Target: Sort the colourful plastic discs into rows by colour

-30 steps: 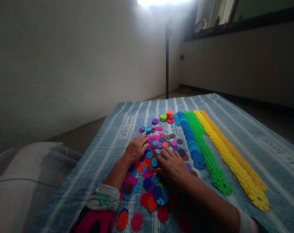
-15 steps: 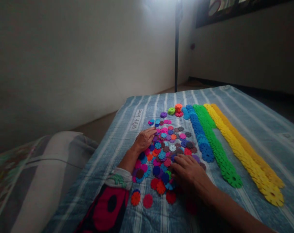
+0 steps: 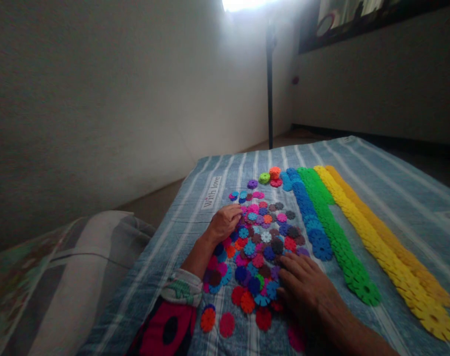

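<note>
A loose pile of notched plastic discs (image 3: 249, 248) in many colours lies on the striped cloth (image 3: 180, 222). My left hand (image 3: 224, 223) rests at the pile's left edge, fingers stretched over pink and purple discs; its fingertips are partly hard to make out. On the right edge of the pile, my right hand (image 3: 308, 282) lies with its fingers extended and slightly apart, touching discs near the purple and dark ones. No disc shows in its grasp. Right of the pile run overlapping rows of blue discs (image 3: 304, 202), green discs (image 3: 341, 247), yellow discs (image 3: 388, 262) and orange-yellow discs (image 3: 381, 222).
Small stacks of orange discs (image 3: 275, 173), lime green discs (image 3: 264, 178) and purple discs (image 3: 252, 184) sit beyond the pile. A lit lamp on a dark pole (image 3: 270, 99) stands past the far edge. Grey and white bedding (image 3: 95, 262) lies at the left.
My right hand has slid a little to the right and nearer, uncovering blue and purple discs. The left hand stays about where it was. The view has tilted slightly upward.
</note>
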### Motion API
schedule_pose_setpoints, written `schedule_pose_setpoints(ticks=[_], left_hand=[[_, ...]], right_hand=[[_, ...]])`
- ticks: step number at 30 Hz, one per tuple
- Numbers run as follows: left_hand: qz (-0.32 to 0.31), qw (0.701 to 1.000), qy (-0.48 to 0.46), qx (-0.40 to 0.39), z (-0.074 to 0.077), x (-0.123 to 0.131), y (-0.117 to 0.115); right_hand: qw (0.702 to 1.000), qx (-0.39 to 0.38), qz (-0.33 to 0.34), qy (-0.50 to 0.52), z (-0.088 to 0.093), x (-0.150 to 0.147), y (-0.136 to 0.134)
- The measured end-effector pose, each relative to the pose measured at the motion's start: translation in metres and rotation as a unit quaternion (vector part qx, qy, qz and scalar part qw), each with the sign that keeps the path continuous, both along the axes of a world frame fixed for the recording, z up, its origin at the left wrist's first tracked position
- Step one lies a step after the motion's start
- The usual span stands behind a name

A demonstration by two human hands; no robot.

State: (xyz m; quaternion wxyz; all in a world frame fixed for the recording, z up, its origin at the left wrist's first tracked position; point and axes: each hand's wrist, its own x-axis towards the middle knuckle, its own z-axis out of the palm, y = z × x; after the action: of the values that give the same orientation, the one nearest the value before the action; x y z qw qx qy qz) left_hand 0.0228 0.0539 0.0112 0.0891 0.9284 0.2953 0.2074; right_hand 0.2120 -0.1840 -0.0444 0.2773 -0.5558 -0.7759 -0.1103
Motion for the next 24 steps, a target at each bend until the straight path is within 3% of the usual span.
schedule_pose_setpoints(ticks=[10,17,24], left_hand=[[-0.087,0.994,0.051,0.038,0.011,0.046,-0.016],[-0.084,0.985,0.151,0.025,0.018,0.074,-0.021],[-0.078,0.985,0.151,-0.005,0.020,0.080,-0.019]], right_hand=[[0.998,0.017,-0.019,0.057,0.014,-0.009,0.000],[0.999,0.007,-0.028,0.044,0.016,-0.009,0.003],[0.998,0.021,-0.030,0.050,0.014,-0.010,0.004]])
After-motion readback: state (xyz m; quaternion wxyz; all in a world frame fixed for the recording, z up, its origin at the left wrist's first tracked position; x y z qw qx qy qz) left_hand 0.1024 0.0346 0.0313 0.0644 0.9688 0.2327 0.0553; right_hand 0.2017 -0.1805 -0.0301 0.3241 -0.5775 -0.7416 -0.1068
